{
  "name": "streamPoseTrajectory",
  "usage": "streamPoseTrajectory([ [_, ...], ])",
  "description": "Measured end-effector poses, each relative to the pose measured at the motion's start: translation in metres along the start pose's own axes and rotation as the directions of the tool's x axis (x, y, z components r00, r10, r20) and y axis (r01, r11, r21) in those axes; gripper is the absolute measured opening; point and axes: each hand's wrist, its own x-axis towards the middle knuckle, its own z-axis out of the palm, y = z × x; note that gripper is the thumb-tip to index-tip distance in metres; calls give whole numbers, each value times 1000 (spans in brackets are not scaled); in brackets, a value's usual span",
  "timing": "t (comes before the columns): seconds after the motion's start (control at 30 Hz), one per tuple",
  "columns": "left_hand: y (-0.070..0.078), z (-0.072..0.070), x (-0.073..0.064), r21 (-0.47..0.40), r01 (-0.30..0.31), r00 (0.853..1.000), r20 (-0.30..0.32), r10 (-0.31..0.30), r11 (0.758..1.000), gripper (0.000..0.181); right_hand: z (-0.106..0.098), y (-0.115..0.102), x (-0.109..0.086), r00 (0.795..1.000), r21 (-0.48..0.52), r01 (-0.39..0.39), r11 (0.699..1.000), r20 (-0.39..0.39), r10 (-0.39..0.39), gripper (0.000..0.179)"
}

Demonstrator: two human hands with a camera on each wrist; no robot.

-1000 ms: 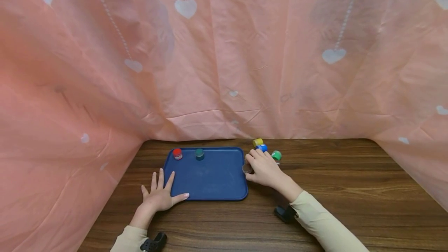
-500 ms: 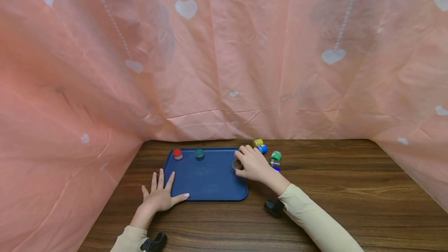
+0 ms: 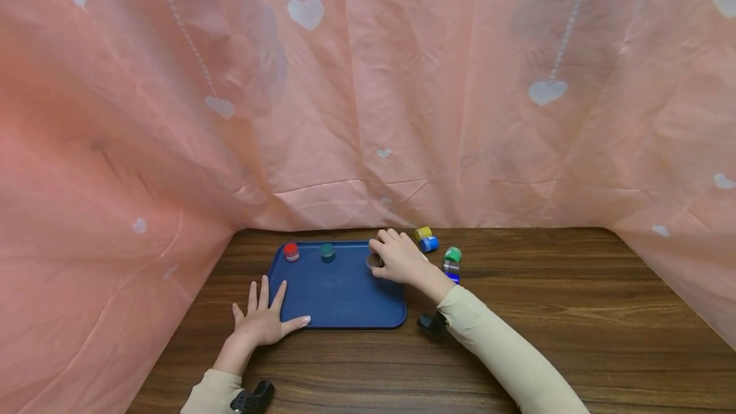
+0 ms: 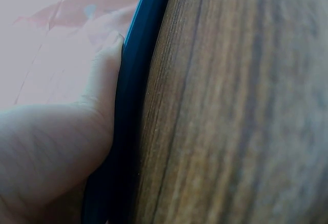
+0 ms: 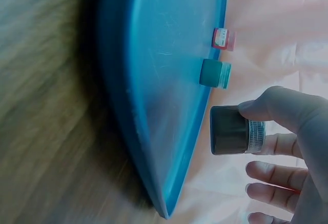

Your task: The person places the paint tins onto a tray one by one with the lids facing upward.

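Observation:
My right hand pinches a small brown paint jar between thumb and forefinger, above the right part of the blue tray. In the right wrist view, the brown jar shows its ridged clear rim, held apart from the tray surface. My left hand rests with spread fingers at the tray's lower left corner. Its thumb lies along the tray's edge in the left wrist view. A red-lidded jar and a dark green jar stand along the tray's far edge.
Right of the tray, a yellow jar, a blue jar, a green jar, a clear-sided jar and a dark blue one lie on the wooden table. A pink curtain hangs behind.
My right hand has carried the brown jar leftward, from the tray's right edge to over the tray. This uncovers the jars at the right. The left hand stays in place.

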Motion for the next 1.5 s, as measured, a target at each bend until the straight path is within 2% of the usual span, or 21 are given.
streamPoseTrajectory([
  [0.3, -1, 1, 2, 9, -3, 1000, -5, 3, 1000, 123, 9, 2, 21, 996, 15, -31, 999, 89, 29, 27],
  [0.6, -2, 1, 0, -1, -5, 1000, -3, 5, 1000, 123, 15, 3, 34, 978, 87, -103, 991, 189, 85, 30],
  [0.77, 2, -2, -4, 6, 3, 1000, 12, -3, 1000, 122, 19, 4, 38, 973, 108, -125, 986, 208, 100, 32],
  [1.0, 12, -11, -14, -2, -1, 1000, 22, 1, 1000, 115, 23, 5, 40, 960, 131, -193, 972, 232, 159, 32],
  [1.5, 13, -11, -15, 15, 3, 1000, 30, -3, 1000, 112, 26, 10, 43, 940, 111, -277, 954, 237, 246, 32],
])
